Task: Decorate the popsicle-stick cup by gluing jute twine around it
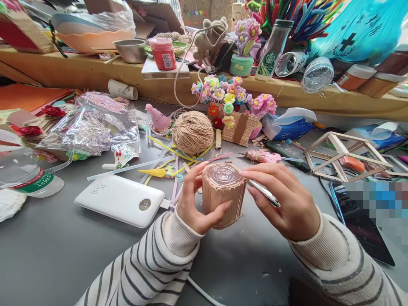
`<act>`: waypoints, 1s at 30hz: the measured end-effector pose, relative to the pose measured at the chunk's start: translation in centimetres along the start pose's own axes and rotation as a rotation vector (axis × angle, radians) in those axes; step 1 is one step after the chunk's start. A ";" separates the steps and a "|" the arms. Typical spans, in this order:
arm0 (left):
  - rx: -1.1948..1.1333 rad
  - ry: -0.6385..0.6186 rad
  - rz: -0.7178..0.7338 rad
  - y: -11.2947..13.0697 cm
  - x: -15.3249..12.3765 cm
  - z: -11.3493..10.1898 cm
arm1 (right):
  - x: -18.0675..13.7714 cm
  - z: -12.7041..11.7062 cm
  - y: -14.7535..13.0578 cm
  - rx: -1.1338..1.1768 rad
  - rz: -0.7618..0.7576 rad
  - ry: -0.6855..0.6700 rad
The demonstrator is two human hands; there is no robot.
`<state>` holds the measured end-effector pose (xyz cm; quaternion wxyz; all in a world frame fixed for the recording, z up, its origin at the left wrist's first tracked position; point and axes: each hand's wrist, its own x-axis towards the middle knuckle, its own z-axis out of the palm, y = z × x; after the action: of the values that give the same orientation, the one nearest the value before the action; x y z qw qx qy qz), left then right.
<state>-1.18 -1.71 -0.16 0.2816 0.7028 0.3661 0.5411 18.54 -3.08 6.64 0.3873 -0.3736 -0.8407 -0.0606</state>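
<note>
Over the grey surface [248,246], my left hand [193,208] curls part-open round the brown, wooden-stick-clad cylinder [223,193], seemingly to steady it, while my right hand [287,197] pinches a slim silvery metal tool [266,194] beside its rim.

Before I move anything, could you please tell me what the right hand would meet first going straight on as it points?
Most likely the stick-covered cylinder in the left hand; the fingertips of the right hand are at its rim, perhaps touching.
</note>
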 end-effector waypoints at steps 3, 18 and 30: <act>0.022 0.016 -0.003 -0.1 0.1 0.1 | -0.1 0.3 0.3 -0.068 -0.027 -0.002; 0.055 0.029 0.119 -0.1 0.3 -0.1 | -0.2 0.3 0.6 -0.141 -0.079 0.071; 0.259 0.093 0.330 0.5 0.8 -0.2 | 0.6 -1.7 0.1 -0.066 -0.082 -0.011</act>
<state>-1.12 -1.34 0.69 0.0795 0.7579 0.3250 0.5601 19.38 -3.38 8.24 0.3675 -0.3518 -0.8549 -0.1019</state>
